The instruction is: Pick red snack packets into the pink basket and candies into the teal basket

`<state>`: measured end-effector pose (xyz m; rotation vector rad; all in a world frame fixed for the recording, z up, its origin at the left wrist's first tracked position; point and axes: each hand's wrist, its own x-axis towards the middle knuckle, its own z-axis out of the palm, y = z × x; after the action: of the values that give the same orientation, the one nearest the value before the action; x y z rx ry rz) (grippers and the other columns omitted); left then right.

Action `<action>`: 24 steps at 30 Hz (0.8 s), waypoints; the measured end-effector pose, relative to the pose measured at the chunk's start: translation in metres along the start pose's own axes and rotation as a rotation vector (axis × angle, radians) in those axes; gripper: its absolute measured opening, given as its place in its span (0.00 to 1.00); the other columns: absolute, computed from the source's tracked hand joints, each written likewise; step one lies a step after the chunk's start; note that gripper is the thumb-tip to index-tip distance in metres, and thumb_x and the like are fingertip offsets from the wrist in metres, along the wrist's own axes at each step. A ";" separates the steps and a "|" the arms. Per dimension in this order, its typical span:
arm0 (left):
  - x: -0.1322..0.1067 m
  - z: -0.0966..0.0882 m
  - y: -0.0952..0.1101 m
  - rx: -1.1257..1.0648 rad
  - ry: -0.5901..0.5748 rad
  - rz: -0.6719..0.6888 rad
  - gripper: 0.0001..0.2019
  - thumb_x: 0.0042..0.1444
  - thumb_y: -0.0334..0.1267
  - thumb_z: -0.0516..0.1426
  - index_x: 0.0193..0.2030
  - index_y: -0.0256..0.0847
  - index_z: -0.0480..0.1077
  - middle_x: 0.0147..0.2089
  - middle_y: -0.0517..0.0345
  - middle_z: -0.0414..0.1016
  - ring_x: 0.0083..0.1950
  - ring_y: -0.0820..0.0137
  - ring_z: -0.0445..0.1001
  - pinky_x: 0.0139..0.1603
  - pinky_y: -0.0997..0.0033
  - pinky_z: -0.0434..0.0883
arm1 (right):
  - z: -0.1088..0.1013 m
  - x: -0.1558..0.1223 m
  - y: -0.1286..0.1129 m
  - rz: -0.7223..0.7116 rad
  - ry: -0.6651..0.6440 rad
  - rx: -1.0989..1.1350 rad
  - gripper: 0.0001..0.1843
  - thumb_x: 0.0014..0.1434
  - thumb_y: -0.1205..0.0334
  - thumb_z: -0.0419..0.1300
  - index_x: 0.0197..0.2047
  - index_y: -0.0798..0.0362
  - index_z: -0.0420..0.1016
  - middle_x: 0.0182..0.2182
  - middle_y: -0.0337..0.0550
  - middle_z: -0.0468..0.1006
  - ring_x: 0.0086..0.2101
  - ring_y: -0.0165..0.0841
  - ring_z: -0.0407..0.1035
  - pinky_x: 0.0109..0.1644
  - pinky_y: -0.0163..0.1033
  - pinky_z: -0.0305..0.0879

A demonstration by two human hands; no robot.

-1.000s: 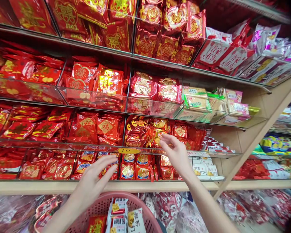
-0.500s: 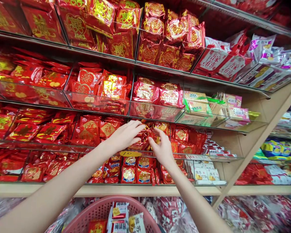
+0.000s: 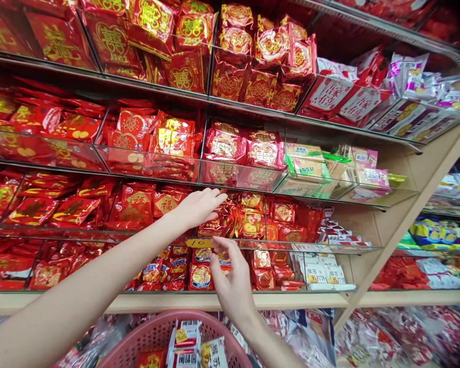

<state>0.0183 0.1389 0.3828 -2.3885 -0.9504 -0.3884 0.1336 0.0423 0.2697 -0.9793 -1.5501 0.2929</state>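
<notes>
Packets in red and gold [image 3: 219,227] lie in the second row from the bottom, right at the fingertips of my left hand [image 3: 200,208], which is now the only hand I have up there. Half a second ago both my hands were together over that compartment; since then my right hand [image 3: 233,281] has come down and back, and it hangs in front of the lowest row, its fingertips by the right end of the yellow price tag [image 3: 199,243]. My right thumb and fingers stand apart in a loose curve, and I see no packet between them. My left hand lies palm down with the fingers reaching over the pile, but their tips are partly lost among the shiny wrappers, so I cannot tell whether they pinch anything. To my judgement, the shift leaves the handling of this pile to my left hand alone, with the right one free. Below, the pink basket [image 3: 132,341] shows the same white packets [image 3: 184,341] and red packet [image 3: 152,359] as before, so nothing new shows in it
</notes>
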 end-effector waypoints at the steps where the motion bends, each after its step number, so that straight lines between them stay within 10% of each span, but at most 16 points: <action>1: 0.000 0.000 -0.002 -0.002 0.002 -0.002 0.22 0.58 0.36 0.53 0.59 0.38 0.57 0.56 0.46 0.67 0.54 0.61 0.69 0.48 0.64 0.69 | 0.004 -0.001 0.000 0.018 -0.023 0.034 0.14 0.58 0.65 0.51 0.48 0.50 0.68 0.43 0.45 0.74 0.43 0.35 0.69 0.49 0.43 0.66; 24: -0.026 0.000 -0.002 0.180 0.345 0.106 0.19 0.60 0.29 0.47 0.58 0.33 0.59 0.54 0.45 0.71 0.53 0.62 0.71 0.48 0.62 0.72 | 0.019 0.004 0.003 0.436 -0.065 0.602 0.16 0.51 0.56 0.62 0.41 0.55 0.72 0.40 0.48 0.78 0.39 0.34 0.72 0.47 0.41 0.65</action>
<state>-0.0017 0.1257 0.3720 -2.1089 -0.6686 -0.6226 0.1174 0.0533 0.2659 -0.8128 -1.1762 1.0409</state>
